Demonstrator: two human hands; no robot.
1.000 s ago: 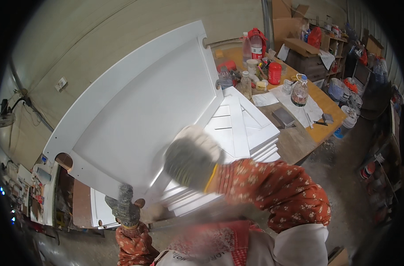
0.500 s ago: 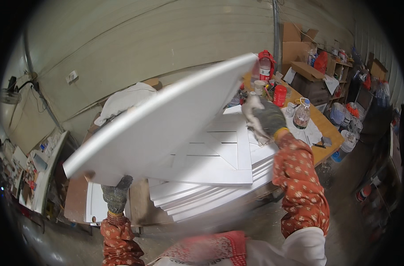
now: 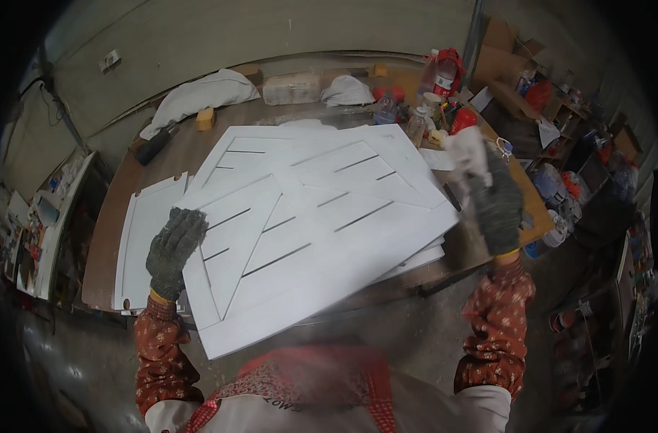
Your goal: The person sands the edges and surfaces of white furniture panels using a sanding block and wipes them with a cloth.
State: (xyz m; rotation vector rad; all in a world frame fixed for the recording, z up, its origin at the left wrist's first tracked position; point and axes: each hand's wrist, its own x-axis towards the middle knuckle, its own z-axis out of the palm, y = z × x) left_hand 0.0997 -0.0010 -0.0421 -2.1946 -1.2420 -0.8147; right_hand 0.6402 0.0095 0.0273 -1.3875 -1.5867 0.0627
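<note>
A white slatted panel (image 3: 321, 238) with grooves and slots lies turned askew over a stack of similar white panels (image 3: 423, 258), its near left corner reaching past the table's front edge. At its left edge, my left hand (image 3: 176, 249), in a dark grey knit glove, is closed with the fingers at the edge; the thumb is hidden. My right hand (image 3: 498, 213), gloved alike and blurred by motion, is off the panel's right side. A whitish rag (image 3: 469, 153) is bunched in it.
Left of the stack a smaller white panel (image 3: 145, 234) lies on the brown table (image 3: 101, 245). Behind are a white cloth (image 3: 210, 95), a yellow block (image 3: 205, 119) and a wrapped block (image 3: 291, 89). Bottles (image 3: 444, 74) and a red container (image 3: 463, 120) crowd the back right.
The upper panel, raised and tilted before, has come down onto the stack with its slotted face up. My left hand has moved up along its edge; my right hand moved right and nearer with the rag.
</note>
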